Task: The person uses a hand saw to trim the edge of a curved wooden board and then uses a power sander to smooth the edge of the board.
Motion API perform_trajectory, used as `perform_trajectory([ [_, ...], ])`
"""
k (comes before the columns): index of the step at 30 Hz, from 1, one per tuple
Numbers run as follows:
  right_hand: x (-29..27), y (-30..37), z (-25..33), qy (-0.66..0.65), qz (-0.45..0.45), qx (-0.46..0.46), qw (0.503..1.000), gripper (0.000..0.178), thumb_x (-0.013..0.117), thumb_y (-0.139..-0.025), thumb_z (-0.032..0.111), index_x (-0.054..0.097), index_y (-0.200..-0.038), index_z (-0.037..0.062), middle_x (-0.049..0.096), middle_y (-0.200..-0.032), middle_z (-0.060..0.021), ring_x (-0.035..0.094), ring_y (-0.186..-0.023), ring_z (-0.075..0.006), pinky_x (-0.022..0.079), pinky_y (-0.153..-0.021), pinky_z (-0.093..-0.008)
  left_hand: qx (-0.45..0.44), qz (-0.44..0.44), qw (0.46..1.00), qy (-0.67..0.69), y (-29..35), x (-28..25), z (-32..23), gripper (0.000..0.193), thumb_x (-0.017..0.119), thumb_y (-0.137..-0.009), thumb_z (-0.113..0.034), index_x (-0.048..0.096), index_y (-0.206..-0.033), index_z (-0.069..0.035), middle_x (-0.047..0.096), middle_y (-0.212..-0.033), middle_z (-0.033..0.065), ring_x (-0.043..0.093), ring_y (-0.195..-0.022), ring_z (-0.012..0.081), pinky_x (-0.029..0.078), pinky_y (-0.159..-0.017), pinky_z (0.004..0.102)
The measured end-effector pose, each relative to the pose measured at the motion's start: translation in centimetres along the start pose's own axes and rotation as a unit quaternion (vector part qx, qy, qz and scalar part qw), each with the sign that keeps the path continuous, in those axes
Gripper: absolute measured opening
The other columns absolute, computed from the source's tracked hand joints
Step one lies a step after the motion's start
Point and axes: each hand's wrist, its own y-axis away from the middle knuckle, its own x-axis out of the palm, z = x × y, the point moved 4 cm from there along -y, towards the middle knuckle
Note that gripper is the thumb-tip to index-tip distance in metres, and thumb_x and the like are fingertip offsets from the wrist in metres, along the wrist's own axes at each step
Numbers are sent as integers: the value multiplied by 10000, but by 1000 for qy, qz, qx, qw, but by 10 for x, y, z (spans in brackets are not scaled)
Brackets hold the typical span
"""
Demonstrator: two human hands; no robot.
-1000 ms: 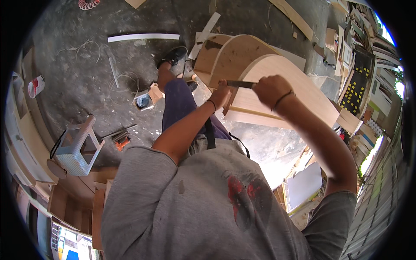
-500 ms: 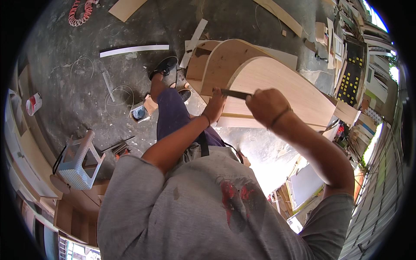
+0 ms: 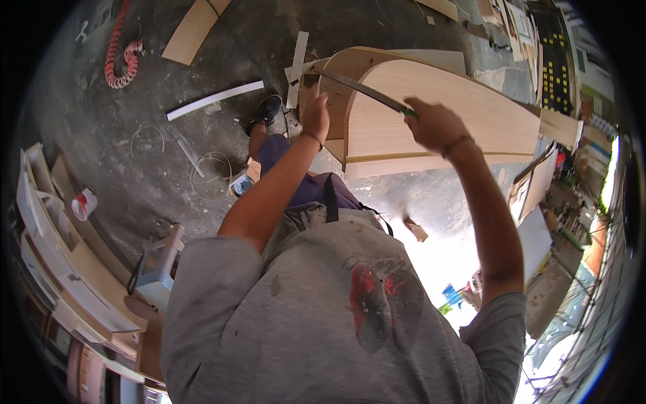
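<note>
Right hand (image 3: 437,124) clamped round the green handle (image 3: 411,113) of a long, flat, dark metal hand tool (image 3: 370,93). Tool slants up-left from the fist, over the rounded end of a large, pale wood-grain curved panel (image 3: 444,108); can't tell if it touches. Left hand (image 3: 315,113) at that panel's rounded end, fingers pointing up, just below the tool's far tip and apart from it; grip can't be told, fingers partly hidden. Dark thin band on each wrist.

Panel is in front of the person, right of the left hand, a second brown curved wooden panel (image 3: 335,91) showing behind its rounded end.

Markings: small white-and-red cylindrical can (image 3: 84,203) on the floor at left, printing too small to read. Grey T-shirt (image 3: 296,316) has two red-and-dark oval patches on its front; can't tell print from stain. Black board with rows of yellow squares (image 3: 555,67) at upper right.

Also on the floor: long narrow white strip (image 3: 215,99), red-pink coiled hose (image 3: 122,77), flat tan wooden board (image 3: 194,30), small brown block (image 3: 417,231).
</note>
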Motion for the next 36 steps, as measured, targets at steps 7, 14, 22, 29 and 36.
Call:
perform_trajectory([
  [7,130,147,-19,-446,-140,75,881,278,659,-812,245,572,-970,34,616,-724,-149,613,-656,-270,475,-616,-342,-145,205,923,-290,121,18,33,265,568,-860,-238,592,-940,13,654,-934,118,616,-876,168,464,-744,293],
  [14,212,214,30,-547,-112,165,813,314,628,-808,183,547,-1075,40,633,-742,-173,650,-691,-320,483,-599,-374,-246,131,938,-206,122,12,59,212,630,-852,-190,564,-923,-1,599,-772,58,601,-687,118,485,-615,262],
  [22,210,233,38,-532,-49,126,836,484,510,-889,166,402,-1359,129,622,-882,-254,600,-849,-422,469,-705,-464,-352,128,925,-70,134,10,39,308,528,-901,-275,481,-1129,-73,547,-1043,56,570,-969,175,469,-804,353],
  [29,213,231,50,-530,32,184,827,431,487,-905,170,452,-1333,142,606,-793,-237,607,-777,-399,463,-674,-446,-308,262,913,-57,157,5,26,472,422,-921,-263,328,-1378,-192,423,-1289,-10,370,-1260,170,319,-996,415],
  [36,201,224,55,-510,66,221,829,421,483,-907,168,462,-1327,136,596,-761,-218,606,-738,-382,454,-663,-444,-282,262,923,-22,161,13,23,537,490,-941,-225,275,-1421,-118,374,-1372,50,332,-1301,182,288,-1039,335],
])
